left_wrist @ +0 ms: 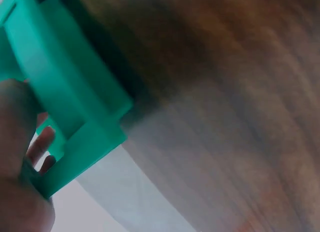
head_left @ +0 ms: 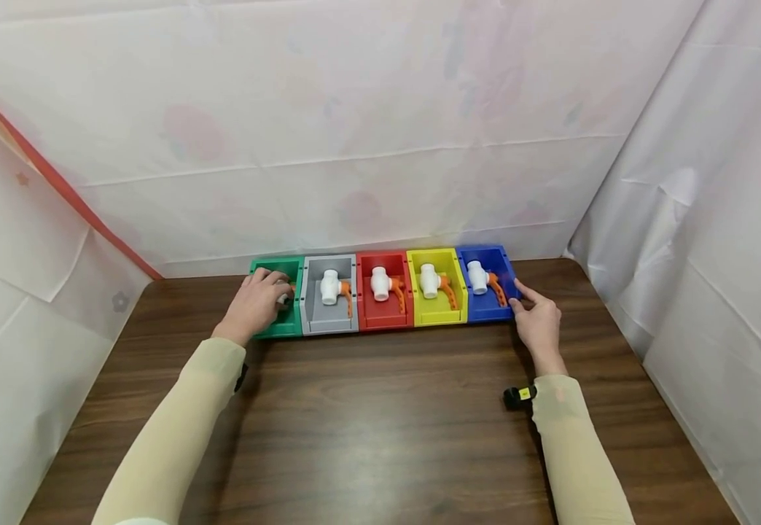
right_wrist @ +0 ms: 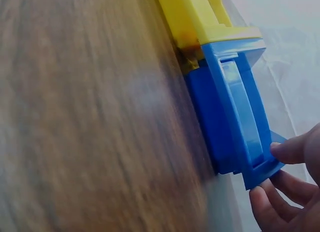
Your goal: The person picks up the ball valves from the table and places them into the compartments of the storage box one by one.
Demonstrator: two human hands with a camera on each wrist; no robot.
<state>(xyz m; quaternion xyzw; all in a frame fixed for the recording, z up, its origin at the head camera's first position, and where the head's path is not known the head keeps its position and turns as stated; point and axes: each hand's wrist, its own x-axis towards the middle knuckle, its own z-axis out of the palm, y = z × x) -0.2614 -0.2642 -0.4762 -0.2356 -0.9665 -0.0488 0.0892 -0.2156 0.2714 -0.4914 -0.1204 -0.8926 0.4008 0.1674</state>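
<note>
My left hand (head_left: 257, 300) reaches over the outer wall of the green bin (head_left: 279, 329), fingers bent round a white ball valve (head_left: 282, 298) mostly covered by them. In the left wrist view thumb and fingers dip inside the bin, where the valve is hidden. At the other end of the row, my right hand (head_left: 539, 321) pinches the right wall of the blue bin (head_left: 488, 313), thumb on the rim and fingers outside. White ball valves with orange levers lie in the grey bin (head_left: 329, 326), red bin (head_left: 385, 319), yellow bin (head_left: 439, 316) and blue bin.
The bins stand side by side at the back of a brown wooden table (head_left: 380, 423). Behind them hangs a pale curtain (head_left: 354, 131), with more white sheeting (head_left: 702, 240) along the sides. A black wrist camera (head_left: 517, 397) sits at the right cuff.
</note>
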